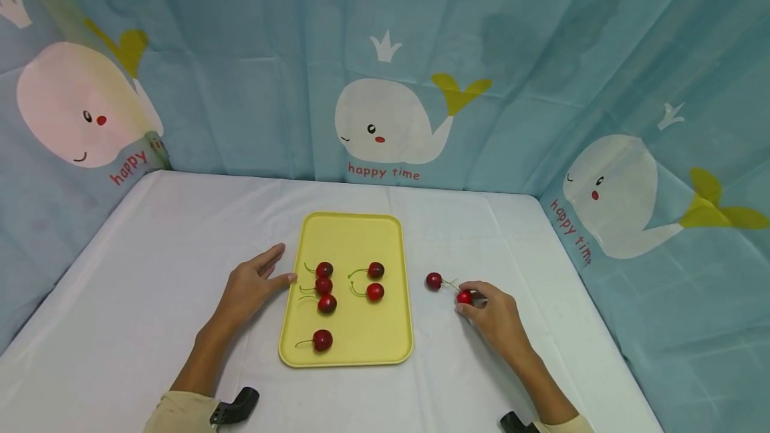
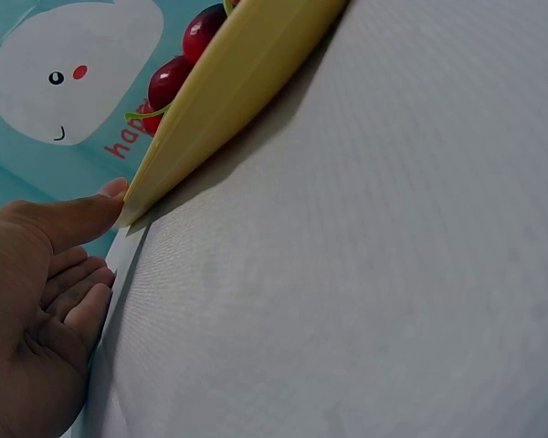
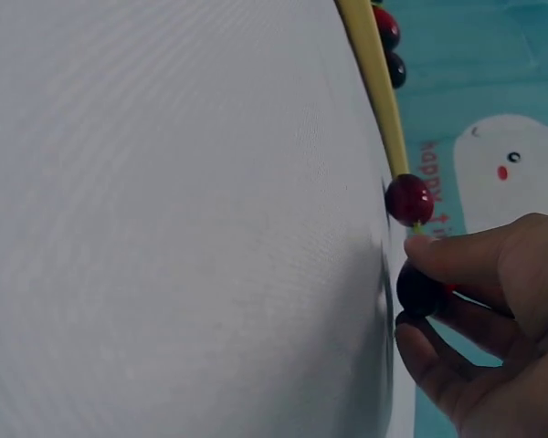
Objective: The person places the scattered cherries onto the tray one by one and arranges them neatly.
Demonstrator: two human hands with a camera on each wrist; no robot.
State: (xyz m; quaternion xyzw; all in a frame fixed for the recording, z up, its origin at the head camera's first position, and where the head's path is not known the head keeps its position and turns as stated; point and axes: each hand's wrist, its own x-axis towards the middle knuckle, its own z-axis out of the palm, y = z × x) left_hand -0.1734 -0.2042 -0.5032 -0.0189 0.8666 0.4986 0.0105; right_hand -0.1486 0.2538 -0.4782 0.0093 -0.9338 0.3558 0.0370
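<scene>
My right hand (image 1: 498,318) pinches a red cherry (image 1: 464,297) between thumb and fingers, just over the white cloth. Another cherry (image 1: 434,280) lies beside it, to the right of the yellow tray (image 1: 369,336), its stem pointing toward the pinched one. In the right wrist view the held cherry (image 3: 420,289) looks dark between the fingertips. At the tray's left rim, my left hand (image 1: 245,290) touches the edge with its thumb, the other fingers loosely extended. On the tray sit several cherries (image 1: 322,340) with stems: a column at left and two at right.
A white cloth (image 1: 198,232) covers the table. Behind and at both sides hangs a light blue curtain (image 1: 252,105) printed with whales. A black device (image 1: 237,406) is strapped at the left wrist, and another (image 1: 516,423) at the right wrist.
</scene>
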